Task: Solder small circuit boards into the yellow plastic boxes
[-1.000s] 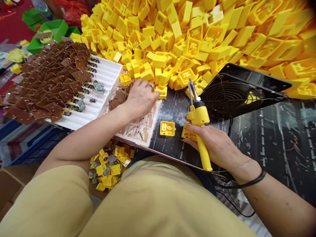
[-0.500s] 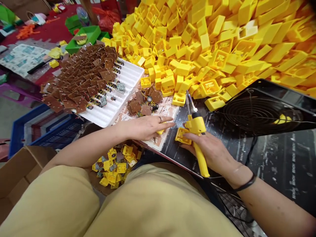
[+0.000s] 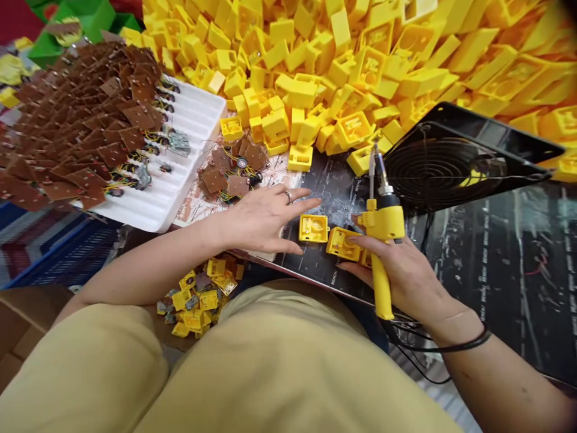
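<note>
My right hand (image 3: 401, 264) is wrapped round a yellow soldering gun (image 3: 384, 225), its metal tip pointing away from me. The thumb and fingers of that hand also touch a yellow plastic casing (image 3: 341, 243) on the black mat, and part of another casing shows behind them. Just left of it lies a separate open yellow casing (image 3: 314, 229), hollow side up. My left hand (image 3: 264, 219) is spread over the mat's left edge, fingers apart and holding nothing, close to that casing. Beyond it sits a small heap of brown circuit boards (image 3: 225, 174) with wires and round black parts.
A big pile of yellow casings (image 3: 279, 54) fills the back. Many brown boards (image 3: 90, 114) cover a white foam tray (image 3: 198, 120) on the left. A black fan (image 3: 442, 171) stands at right. Below the table, a box holds wired yellow casings (image 3: 198, 304).
My left hand has let go of a yellow casing, which now lies on the mat, and its fingers have spread. My right hand has shifted right with the soldering gun. The view has tilted and moved right.
</note>
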A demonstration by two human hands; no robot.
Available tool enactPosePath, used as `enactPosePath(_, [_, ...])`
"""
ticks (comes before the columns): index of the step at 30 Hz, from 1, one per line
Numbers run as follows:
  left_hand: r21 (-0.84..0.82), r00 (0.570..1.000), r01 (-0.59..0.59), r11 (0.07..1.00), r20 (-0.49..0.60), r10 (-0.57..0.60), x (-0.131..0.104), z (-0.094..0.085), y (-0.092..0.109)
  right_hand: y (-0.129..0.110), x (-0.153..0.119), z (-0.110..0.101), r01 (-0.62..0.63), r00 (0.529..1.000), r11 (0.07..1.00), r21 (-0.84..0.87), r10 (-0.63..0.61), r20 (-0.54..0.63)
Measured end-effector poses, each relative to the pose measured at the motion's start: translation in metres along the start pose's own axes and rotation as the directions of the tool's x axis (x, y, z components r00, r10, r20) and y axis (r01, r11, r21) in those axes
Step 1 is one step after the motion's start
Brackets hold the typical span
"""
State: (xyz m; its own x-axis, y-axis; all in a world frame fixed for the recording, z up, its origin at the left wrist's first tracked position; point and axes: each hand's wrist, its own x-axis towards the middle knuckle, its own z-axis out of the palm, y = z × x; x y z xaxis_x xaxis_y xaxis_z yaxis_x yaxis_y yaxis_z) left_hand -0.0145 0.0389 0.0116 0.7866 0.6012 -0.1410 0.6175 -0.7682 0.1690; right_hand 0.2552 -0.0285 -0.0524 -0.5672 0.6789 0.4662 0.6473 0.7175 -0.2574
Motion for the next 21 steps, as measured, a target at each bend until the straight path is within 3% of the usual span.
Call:
enactPosePath(3, [-0.092, 0.994, -0.080, 0.993, -0.081, 0.072, 0.000, 0.008, -0.002, -0.001, -0.003, 0.001, -0.022, 0.999, 1.000, -0.004, 0.022, -0.037])
enactPosePath(8, [-0.176, 0.987, -0.118, 0.977, -0.131, 0.096, 0.000, 0.029, 0.013, 0.000, -0.009, 0.001, -0.005, 0.999, 1.000, 0.010, 0.005, -0.050])
enactPosePath(12, [-0.138, 0.985, -0.133, 0.981, -0.129, 0.116, 0.001, 0.021, 0.014, 0.004, -0.013, 0.005, 0.009, 0.999, 1.000, 0.022, -0.007, -0.053])
enactPosePath(13, [-0.097, 0.988, -0.072, 0.993, -0.144, 0.058, 0.004, 0.016, 0.008, 0.004, -0.013, 0.006, 0.012, 0.999, 1.000, 0.022, -0.011, -0.051])
enactPosePath(15, [0.010, 0.968, 0.155, 0.988, -0.203, -0.150, 0.012, 0.002, -0.016, 0.004, -0.012, 0.006, 0.008, 0.998, 1.000, 0.014, -0.007, -0.064])
enactPosePath(16, [0.063, 0.928, 0.306, 0.950, -0.242, -0.283, 0.016, -0.005, -0.031, 0.004, -0.011, 0.005, 0.001, 0.997, 1.000, 0.012, 0.000, -0.080])
enactPosePath(18, [0.147, 0.855, 0.502, 0.853, -0.236, -0.462, 0.021, -0.019, -0.066, 0.002, -0.010, 0.002, -0.014, 0.994, 1.000, 0.017, 0.015, -0.109])
enactPosePath(21, [0.084, 0.829, 0.526, 0.846, -0.272, -0.488, 0.013, -0.036, -0.105, -0.002, -0.010, -0.004, -0.037, 0.991, 0.999, 0.009, 0.038, -0.129])
